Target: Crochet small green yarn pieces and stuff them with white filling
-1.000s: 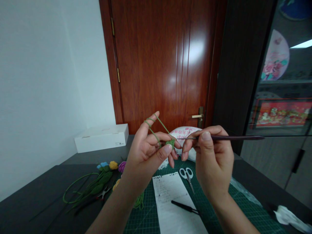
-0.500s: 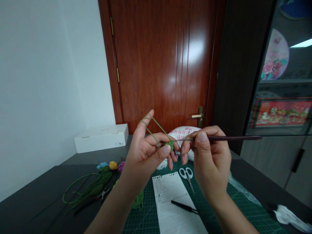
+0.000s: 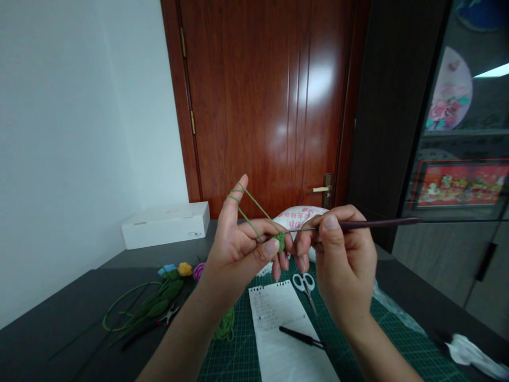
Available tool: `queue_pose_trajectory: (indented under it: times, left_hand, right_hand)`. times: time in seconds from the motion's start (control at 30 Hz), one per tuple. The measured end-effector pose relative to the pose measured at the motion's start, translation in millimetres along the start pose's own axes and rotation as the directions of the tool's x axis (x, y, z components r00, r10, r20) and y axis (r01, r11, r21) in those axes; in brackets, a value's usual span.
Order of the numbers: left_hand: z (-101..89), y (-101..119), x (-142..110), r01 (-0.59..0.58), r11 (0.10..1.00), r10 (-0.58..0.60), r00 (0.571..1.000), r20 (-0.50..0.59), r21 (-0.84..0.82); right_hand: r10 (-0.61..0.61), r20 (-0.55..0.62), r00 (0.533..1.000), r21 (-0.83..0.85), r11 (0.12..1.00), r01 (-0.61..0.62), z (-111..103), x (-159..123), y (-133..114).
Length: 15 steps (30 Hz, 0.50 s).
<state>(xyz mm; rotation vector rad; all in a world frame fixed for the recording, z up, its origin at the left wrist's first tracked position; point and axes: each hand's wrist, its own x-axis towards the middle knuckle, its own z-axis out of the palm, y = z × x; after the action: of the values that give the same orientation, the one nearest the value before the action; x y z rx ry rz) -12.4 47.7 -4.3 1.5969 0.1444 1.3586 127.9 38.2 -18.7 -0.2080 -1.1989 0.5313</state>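
Observation:
My left hand (image 3: 242,246) is raised in front of me, thumb and fingers pinched on a small green crochet piece (image 3: 280,240). Green yarn (image 3: 254,204) runs from the piece up and loops around my raised left index finger. My right hand (image 3: 342,254) is closed around a dark crochet hook (image 3: 369,224), whose thin tip points left into the green piece. The hook's handle sticks out to the right.
Below on the dark table lies a green cutting mat (image 3: 397,339) with a notepad (image 3: 284,331), a black pen (image 3: 302,338) and small scissors (image 3: 305,284). Crocheted flowers with green stems (image 3: 159,300) lie at the left, a white box (image 3: 167,224) behind them. A wooden door (image 3: 270,101) stands ahead.
My left index finger with the yarn loop has risen slightly and shifted left. The hook's handle end has tilted up a little. Both hands stay together.

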Motion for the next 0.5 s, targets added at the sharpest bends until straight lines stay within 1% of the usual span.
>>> queue_pose_trajectory:
  times: [0.37, 0.5]
  left_hand:
    - [-1.4, -0.6, -0.6, -0.009, 1.0, 0.008, 1.0, 0.029, 0.01]
    - [-2.0, 0.3, -0.9, 0.009, 1.0, -0.009, 0.999, 0.039, 0.003]
  right_hand:
    - [0.037, 0.025, 0.999, -0.004, 0.999, -0.037, -1.7, 1.0, -0.3]
    - [0.055, 0.049, 0.997, -0.021, 0.998, -0.054, -3.8, 1.8, -1.2]
